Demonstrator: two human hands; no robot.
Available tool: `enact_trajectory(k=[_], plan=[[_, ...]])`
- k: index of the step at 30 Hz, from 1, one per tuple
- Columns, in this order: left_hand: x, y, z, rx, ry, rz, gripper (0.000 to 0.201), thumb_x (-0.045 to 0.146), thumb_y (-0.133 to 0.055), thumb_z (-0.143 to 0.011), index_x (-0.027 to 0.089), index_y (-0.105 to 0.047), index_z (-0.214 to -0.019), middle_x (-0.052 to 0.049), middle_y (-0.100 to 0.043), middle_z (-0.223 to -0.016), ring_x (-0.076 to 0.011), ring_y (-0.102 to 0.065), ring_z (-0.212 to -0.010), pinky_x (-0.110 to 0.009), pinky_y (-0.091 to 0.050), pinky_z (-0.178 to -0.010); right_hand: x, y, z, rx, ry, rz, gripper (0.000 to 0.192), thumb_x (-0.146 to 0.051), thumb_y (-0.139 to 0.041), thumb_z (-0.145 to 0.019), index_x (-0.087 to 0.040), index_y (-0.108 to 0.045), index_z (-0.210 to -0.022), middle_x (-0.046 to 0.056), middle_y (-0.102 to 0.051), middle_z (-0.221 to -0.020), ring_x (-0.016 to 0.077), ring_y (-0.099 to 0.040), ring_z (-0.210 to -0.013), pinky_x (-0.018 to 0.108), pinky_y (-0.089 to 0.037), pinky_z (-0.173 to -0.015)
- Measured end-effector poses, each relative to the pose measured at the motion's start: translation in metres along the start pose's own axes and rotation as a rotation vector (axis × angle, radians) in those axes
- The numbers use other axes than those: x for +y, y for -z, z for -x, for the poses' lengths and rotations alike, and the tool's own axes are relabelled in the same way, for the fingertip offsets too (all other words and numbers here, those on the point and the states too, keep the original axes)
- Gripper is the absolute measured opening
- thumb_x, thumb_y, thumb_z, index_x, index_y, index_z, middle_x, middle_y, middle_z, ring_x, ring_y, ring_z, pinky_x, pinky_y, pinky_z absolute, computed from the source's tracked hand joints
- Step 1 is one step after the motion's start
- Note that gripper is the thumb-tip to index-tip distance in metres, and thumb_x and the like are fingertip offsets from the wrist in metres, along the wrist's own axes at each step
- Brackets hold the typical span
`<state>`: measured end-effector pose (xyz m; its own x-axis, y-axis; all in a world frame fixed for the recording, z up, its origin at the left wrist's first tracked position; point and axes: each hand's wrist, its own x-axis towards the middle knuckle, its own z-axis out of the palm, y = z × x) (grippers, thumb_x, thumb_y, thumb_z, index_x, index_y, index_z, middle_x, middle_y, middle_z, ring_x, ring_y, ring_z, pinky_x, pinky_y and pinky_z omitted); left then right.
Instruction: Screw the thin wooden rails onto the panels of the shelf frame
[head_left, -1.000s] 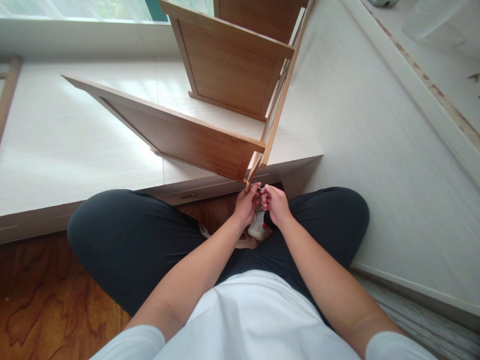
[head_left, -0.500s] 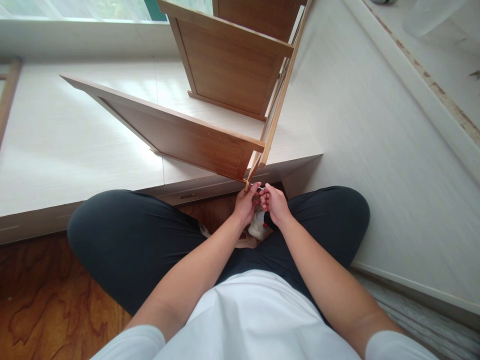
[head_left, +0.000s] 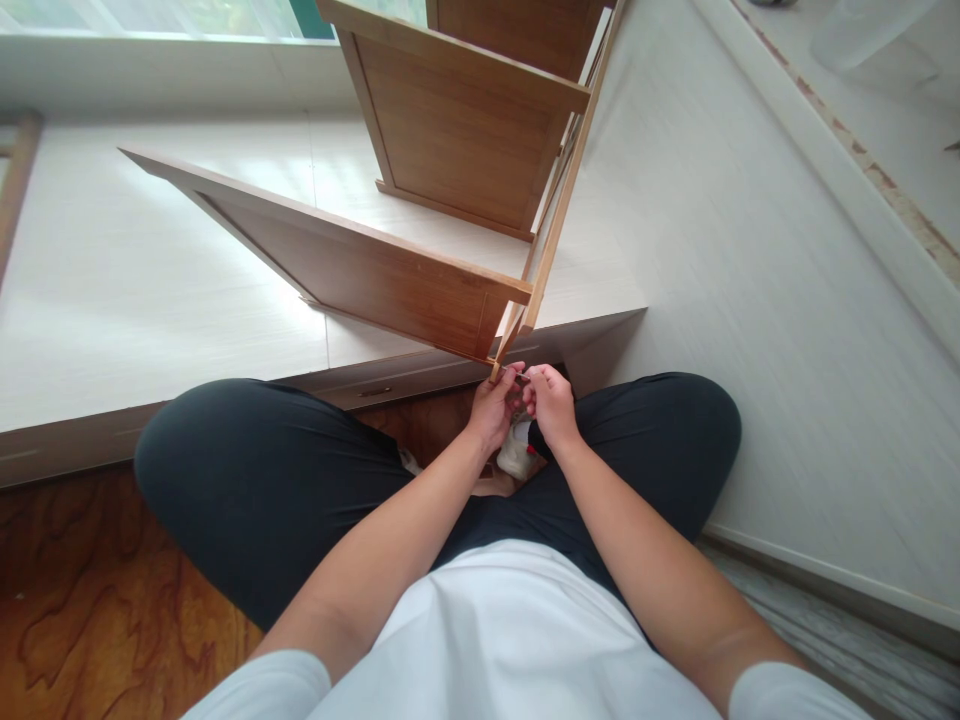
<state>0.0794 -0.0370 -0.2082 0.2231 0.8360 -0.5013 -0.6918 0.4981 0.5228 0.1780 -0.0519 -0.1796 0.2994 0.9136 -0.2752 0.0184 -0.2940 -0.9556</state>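
Frame of brown wood [head_left: 360, 252], with three panels set along a long rail [head_left: 562, 205], stands on a white ledge [head_left: 82, 270], its near lower corner reaching over the edge to a seated person's hands. The left hand [head_left: 491, 412] is half-curled against that corner, its exact grip too small to tell. Just beside it, the right hand [head_left: 551, 405], fingers curled in, pinches a thin rod [head_left: 521, 375] directed toward the wood.
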Motion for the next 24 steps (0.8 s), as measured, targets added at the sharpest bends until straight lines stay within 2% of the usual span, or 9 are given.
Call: enact_trajectory(k=[11, 19, 24], plan=[[-0.0017, 0.0008, -0.0011, -0.015, 0.031, 0.068, 0.031, 0.037, -0.086, -0.076, 0.019, -0.074, -0.097, 0.003, -0.058, -0.073, -0.0074, -0.054, -0.062, -0.019, -0.04, -0.054, -0.0057, 0.0002, 0.0055, 0.019, 0.018, 0.036, 0.024, -0.044, -0.058, -0.091, -0.022, -0.059, -0.08, -0.006, -0.055, -0.054, 0.0091, -0.045, -0.041, 0.021, -0.033, -0.04], [-0.0029, -0.0007, 0.0001, -0.07, 0.08, 0.11, 0.035, 0.041, -0.084, -0.079, 0.021, -0.071, -0.105, 0.004, -0.055, -0.069, -0.0087, -0.052, -0.056, -0.022, -0.042, -0.052, -0.0011, 0.0025, 0.0074, 0.007, -0.024, 0.029, 0.039, -0.058, -0.06, -0.09, -0.022, -0.06, -0.076, -0.005, -0.057, -0.052, 0.0088, -0.044, -0.038, 0.02, -0.031, -0.037], [-0.0021, -0.0026, 0.0008, -0.062, 0.05, 0.1, 0.035, 0.041, -0.083, -0.08, 0.02, -0.069, -0.104, 0.004, -0.058, -0.073, -0.0097, -0.054, -0.056, -0.024, -0.045, -0.05, -0.0003, 0.0005, 0.0014, -0.033, -0.135, -0.123, 0.044, -0.064, -0.063, -0.086, -0.021, -0.059, -0.077, -0.004, -0.056, -0.051, 0.0081, -0.044, -0.036, 0.019, -0.028, -0.033]])
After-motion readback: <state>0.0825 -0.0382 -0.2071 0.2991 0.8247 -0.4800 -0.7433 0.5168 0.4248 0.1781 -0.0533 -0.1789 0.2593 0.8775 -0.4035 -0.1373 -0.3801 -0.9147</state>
